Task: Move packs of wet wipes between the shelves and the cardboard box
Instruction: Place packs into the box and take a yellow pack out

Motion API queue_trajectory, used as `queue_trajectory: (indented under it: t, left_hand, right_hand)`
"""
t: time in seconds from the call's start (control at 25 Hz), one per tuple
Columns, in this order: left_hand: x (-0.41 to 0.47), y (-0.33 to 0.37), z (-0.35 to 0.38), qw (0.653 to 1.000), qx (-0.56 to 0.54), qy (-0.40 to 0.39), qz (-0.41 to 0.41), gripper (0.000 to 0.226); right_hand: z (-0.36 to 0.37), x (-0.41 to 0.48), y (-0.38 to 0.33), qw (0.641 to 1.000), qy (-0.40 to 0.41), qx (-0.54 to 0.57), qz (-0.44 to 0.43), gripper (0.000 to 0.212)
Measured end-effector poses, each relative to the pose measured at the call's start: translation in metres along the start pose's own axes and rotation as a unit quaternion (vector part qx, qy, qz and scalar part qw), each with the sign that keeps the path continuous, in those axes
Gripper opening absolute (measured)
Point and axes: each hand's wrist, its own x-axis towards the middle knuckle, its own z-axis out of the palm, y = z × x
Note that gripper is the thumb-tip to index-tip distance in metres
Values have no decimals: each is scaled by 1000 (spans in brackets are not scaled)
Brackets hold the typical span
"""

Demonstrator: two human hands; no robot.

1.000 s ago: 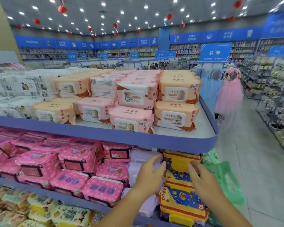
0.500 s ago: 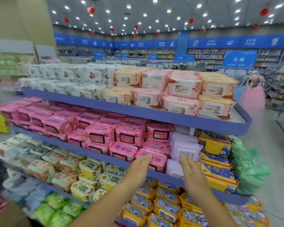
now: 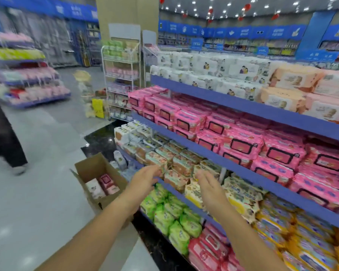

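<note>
Two hands | left hand [image 3: 143, 181] grip spread, empty | right hand [image 3: 208, 183] grip spread, empty | one cardboard box [image 3: 89, 167] | three packs [image 3: 95, 189] inside

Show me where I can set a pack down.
Bare grey floor lies left of the open brown cardboard box, which holds only a few packs. The blue shelf tiers are crammed with wipes packs.

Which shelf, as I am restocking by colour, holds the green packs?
The bottom one, on the black base: the green packs lie at its left end, nearest the cardboard box. Shelves above hold cream packs, pink packs and white packs.
</note>
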Motion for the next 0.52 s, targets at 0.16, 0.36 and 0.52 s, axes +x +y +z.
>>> queue_trajectory:
  t: [0.16,0.36,0.52]
  left_hand:
    - [37,-30,-172,996,-3,82,-16,19]
    - [104,-38,-313,994,35,98,-42,18]
    - [202,-68,-392,988,83,108,-67,28]
  right_hand:
    - [161,54,-58,998,-60,-6,5,54]
    - [308,134,-98,992,-121,-27,7,56]
    - [412,236,-88,989,-145,-21,20,58]
